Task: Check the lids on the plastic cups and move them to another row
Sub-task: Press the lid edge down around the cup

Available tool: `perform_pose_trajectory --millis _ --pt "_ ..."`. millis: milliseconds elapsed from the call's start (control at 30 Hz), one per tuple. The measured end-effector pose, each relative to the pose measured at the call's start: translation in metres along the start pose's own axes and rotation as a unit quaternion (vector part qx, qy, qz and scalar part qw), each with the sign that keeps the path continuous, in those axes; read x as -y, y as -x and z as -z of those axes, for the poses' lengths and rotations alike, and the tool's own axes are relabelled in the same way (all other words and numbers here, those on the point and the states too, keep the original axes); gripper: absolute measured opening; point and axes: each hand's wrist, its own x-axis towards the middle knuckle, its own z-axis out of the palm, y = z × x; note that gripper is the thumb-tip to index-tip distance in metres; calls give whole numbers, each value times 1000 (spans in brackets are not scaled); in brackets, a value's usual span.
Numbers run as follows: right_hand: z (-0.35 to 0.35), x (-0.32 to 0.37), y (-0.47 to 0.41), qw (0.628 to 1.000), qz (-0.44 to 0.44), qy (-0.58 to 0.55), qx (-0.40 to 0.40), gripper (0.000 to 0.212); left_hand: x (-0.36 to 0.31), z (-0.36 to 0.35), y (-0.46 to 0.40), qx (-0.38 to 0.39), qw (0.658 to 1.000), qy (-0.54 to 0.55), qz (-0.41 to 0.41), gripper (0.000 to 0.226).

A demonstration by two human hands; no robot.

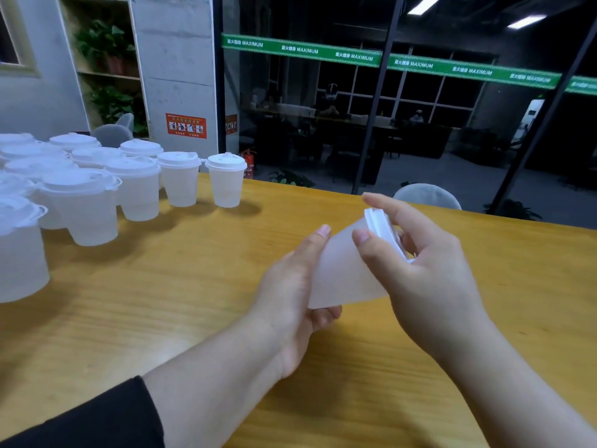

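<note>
Head view: both hands are gripping one translucent plastic cup (342,270) tilted above the yellow wooden desk (193,286); left hand (290,302) is grasping its base, right hand (420,270) its white lid (381,227). Squeezing could pop the lid loose.

left hand (290,286) curled, right hand (420,273) curled

A see-through plastic cup (342,273) with a white lid (382,229) on its top is tipped over in the air above the bench, lid end pointing away, while many more lidded cups (135,185) stand upright in rows far to the left.
</note>
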Motion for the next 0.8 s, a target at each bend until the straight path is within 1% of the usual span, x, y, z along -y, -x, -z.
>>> perform_pose_trajectory --millis 100,233,300,333,400,467,533,567,600,633,667,700,733,800 --pt "-3 -4 2 1000 -7 8 -9 64 1 3 -1 22 999 -26 -9 41" --pt "-1 -3 4 998 -57 -3 8 67 -2 8 1 19 1000 2 2 53" --pt "0 3 7 997 -81 -6 8 61 -8 11 5 -7 1000 26 -2 56" --pt "1 6 9 996 -87 -5 14 51 -10 11 9 -21 999 25 -7 56" --pt "7 16 15 995 -93 -6 37 30 -16 11 19 -48 999 -5 -25 57" --pt "14 28 21 994 -92 -20 51 28 -27 8 31 -67 995 -46 -61 58" --pt "23 43 28 989 -115 -88 37 30 -48 -2 46 -75 983 -120 -121 56" --pt "26 51 33 981 -136 -138 32 31 -62 -9 54 -73 969 -173 -157 53" --pt "29 60 38 967 -158 -198 35 33 -78 -18 63 -67 950 -236 -195 50" --pt "32 69 43 946 -179 -268 42 34 -95 -27 72 -59 922 -303 -233 46" --pt "34 78 49 918 -199 -339 45 37 -111 -38 82 -48 887 -371 -271 42" --pt "37 85 54 888 -218 -403 40 40 -127 -49 91 -35 843 -441 -305 39" --pt "40 92 60 857 -237 -456 35 43 -140 -60 101 -20 791 -515 -331 37" --pt "45 101 74 799 -268 -537 38 48 -159 -82 119 14 683 -644 -343 38"
